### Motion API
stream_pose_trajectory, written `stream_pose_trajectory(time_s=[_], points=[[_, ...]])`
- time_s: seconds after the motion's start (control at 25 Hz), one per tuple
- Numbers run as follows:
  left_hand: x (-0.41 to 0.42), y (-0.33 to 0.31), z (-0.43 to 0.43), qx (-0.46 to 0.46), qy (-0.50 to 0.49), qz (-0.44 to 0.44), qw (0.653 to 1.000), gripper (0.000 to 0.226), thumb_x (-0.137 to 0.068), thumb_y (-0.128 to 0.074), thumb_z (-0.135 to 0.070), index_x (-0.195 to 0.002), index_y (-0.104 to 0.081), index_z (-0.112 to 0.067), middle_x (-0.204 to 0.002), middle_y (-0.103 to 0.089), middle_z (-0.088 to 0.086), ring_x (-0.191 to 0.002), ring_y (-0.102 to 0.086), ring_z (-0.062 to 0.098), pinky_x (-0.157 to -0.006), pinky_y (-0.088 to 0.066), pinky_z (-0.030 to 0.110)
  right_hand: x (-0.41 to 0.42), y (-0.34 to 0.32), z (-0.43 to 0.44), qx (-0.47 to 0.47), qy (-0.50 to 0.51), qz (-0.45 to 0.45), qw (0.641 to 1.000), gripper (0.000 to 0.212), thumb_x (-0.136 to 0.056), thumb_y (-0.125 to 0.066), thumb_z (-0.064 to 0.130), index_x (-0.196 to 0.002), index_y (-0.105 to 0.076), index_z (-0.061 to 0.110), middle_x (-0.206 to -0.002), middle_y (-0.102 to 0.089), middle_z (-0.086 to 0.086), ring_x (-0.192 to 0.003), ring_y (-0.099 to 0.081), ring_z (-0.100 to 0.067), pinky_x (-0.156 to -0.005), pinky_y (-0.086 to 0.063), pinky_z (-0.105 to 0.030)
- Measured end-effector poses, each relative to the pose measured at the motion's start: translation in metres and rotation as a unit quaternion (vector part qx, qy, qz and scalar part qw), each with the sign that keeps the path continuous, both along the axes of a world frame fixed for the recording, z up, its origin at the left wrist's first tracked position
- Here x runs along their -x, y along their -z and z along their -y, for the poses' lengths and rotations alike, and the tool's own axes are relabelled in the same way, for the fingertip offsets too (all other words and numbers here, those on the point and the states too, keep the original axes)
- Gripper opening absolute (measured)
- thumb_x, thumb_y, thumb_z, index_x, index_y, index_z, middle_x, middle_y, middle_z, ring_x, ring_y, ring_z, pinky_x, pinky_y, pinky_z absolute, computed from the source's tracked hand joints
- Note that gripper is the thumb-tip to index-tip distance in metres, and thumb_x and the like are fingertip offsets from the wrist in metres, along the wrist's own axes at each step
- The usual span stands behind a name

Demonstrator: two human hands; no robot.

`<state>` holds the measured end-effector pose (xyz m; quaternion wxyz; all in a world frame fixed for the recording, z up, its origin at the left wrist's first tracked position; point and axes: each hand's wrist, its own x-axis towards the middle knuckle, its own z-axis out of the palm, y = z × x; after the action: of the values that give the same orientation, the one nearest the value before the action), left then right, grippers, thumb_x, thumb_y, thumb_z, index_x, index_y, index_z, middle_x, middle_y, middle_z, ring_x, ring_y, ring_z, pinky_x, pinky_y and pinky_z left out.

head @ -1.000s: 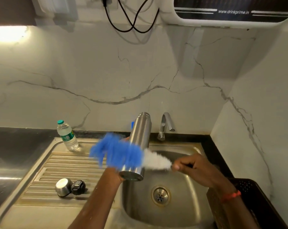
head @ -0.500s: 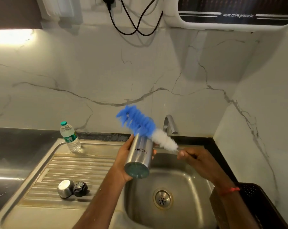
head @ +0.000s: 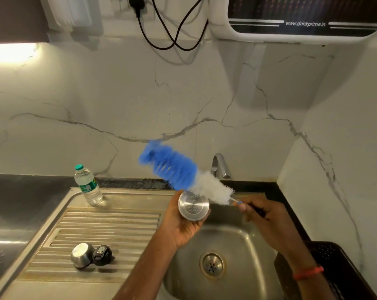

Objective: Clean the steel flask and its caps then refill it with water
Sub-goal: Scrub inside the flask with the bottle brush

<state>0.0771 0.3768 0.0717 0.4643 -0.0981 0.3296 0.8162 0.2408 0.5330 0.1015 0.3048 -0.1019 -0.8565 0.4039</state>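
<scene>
My left hand (head: pixel 181 224) grips the steel flask (head: pixel 193 207) over the sink's left rim, its stamped base turned toward me so the mouth is hidden. My right hand (head: pixel 262 215) holds the handle of a bottle brush (head: pixel 183 173). The brush's blue and white bristles slant up to the left, just above the flask. A steel cap (head: pixel 81 255) and a black inner cap (head: pixel 102 254) lie side by side on the ribbed drainboard (head: pixel 109 232).
A small plastic water bottle (head: pixel 88 185) with a green cap stands at the drainboard's back left. The tap (head: pixel 220 165) rises behind the sink basin (head: pixel 233 241). A black basket (head: pixel 328 263) sits at the right, a water purifier (head: pixel 302 18) hangs above, and black cables dangle on the wall.
The flask has tipped from near upright until its base faces me. The brush has swung up from in front of the flask to a slant above it.
</scene>
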Motion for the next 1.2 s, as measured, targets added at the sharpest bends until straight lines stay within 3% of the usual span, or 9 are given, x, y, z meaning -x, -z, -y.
stream_pose_trajectory(time_s=[0.16,0.32,0.44,0.52,0.64,0.84,1.04,1.12,1.2], points=[[-0.008,0.005,-0.005,0.003,-0.016,0.031,0.999,0.043,-0.096,-0.063,-0.037,-0.119,-0.062,-0.001,-0.102,-0.073,0.028,-0.08,-0.075,0.037,-0.073,-0.061,0.047,0.013,0.012,0.011,-0.152,0.0,0.017,0.988,0.021,-0.097,-0.052,0.048,-0.091,-0.068,0.036,-0.069,-0.058,0.024,-0.068,-0.061,-0.001,-0.061,-0.042,-0.01],[-0.005,0.011,0.001,0.009,-0.039,0.037,0.999,0.034,-0.094,-0.06,-0.026,-0.117,-0.063,-0.001,-0.088,-0.074,0.025,-0.072,-0.076,0.034,-0.067,-0.06,0.048,-0.007,0.02,-0.006,-0.116,-0.032,0.036,0.992,0.045,-0.092,-0.043,0.068,-0.107,-0.071,0.036,-0.086,-0.069,0.027,-0.082,-0.067,0.002,-0.071,-0.055,-0.02],[-0.007,0.002,-0.004,-0.015,-0.031,0.037,0.999,0.042,-0.096,-0.064,-0.036,-0.12,-0.062,-0.002,-0.109,-0.073,0.027,-0.091,-0.075,0.039,-0.074,-0.061,0.052,0.002,0.018,-0.009,-0.173,0.015,-0.005,0.985,0.043,-0.097,-0.043,0.059,-0.105,-0.073,0.029,-0.082,-0.067,0.02,-0.075,-0.063,0.001,-0.066,-0.054,-0.024],[-0.01,0.003,-0.008,-0.004,-0.041,0.039,0.998,0.043,-0.098,-0.061,-0.036,-0.125,-0.061,-0.003,-0.106,-0.074,0.025,-0.087,-0.076,0.038,-0.066,-0.064,0.047,0.015,0.018,0.006,-0.203,0.005,0.001,0.979,0.039,-0.098,-0.044,0.054,-0.103,-0.072,0.027,-0.081,-0.066,0.019,-0.074,-0.059,0.002,-0.067,-0.049,-0.02],[-0.01,0.011,-0.004,0.015,-0.048,0.034,0.998,0.041,-0.102,-0.054,-0.029,-0.134,-0.058,-0.004,-0.106,-0.074,0.025,-0.091,-0.074,0.039,-0.068,-0.063,0.048,0.01,0.021,0.003,-0.187,-0.037,0.045,0.981,0.028,-0.095,-0.046,0.052,-0.097,-0.069,0.035,-0.076,-0.061,0.025,-0.072,-0.059,0.003,-0.066,-0.045,-0.016],[-0.01,0.003,-0.006,0.03,-0.037,0.035,0.998,0.051,-0.089,-0.071,-0.043,-0.117,-0.062,-0.002,-0.097,-0.075,0.025,-0.082,-0.076,0.035,-0.073,-0.062,0.046,0.011,0.014,-0.004,-0.21,0.014,0.061,0.976,0.036,-0.099,-0.037,0.054,-0.091,-0.065,0.032,-0.071,-0.055,0.021,-0.071,-0.057,0.002,-0.063,-0.037,-0.011],[-0.003,0.007,-0.003,0.031,-0.048,0.012,0.998,0.043,-0.095,-0.063,-0.036,-0.126,-0.062,-0.006,-0.1,-0.075,0.022,-0.086,-0.075,0.034,-0.077,-0.063,0.046,0.0,0.023,-0.007,-0.136,-0.049,0.107,0.984,0.044,-0.099,-0.038,0.056,-0.092,-0.073,0.029,-0.08,-0.07,0.012,-0.075,-0.066,-0.002,-0.068,-0.054,-0.029],[-0.002,0.007,-0.004,0.035,-0.033,0.01,0.999,0.05,-0.089,-0.07,-0.04,-0.124,-0.063,-0.004,-0.108,-0.074,0.024,-0.087,-0.076,0.032,-0.077,-0.062,0.044,-0.004,0.016,-0.014,-0.126,-0.003,0.092,0.988,0.046,-0.097,-0.04,0.056,-0.093,-0.074,0.026,-0.067,-0.062,0.018,-0.066,-0.062,0.0,-0.059,-0.047,-0.024],[-0.006,0.008,-0.008,0.038,-0.019,0.011,0.999,0.053,-0.088,-0.071,-0.04,-0.125,-0.063,-0.003,-0.114,-0.073,0.023,-0.088,-0.075,0.031,-0.073,-0.064,0.04,0.009,0.011,-0.005,-0.136,0.021,0.096,0.986,0.035,-0.1,-0.044,0.045,-0.094,-0.073,0.025,-0.066,-0.058,0.021,-0.062,-0.058,0.004,-0.062,-0.04,-0.018]])
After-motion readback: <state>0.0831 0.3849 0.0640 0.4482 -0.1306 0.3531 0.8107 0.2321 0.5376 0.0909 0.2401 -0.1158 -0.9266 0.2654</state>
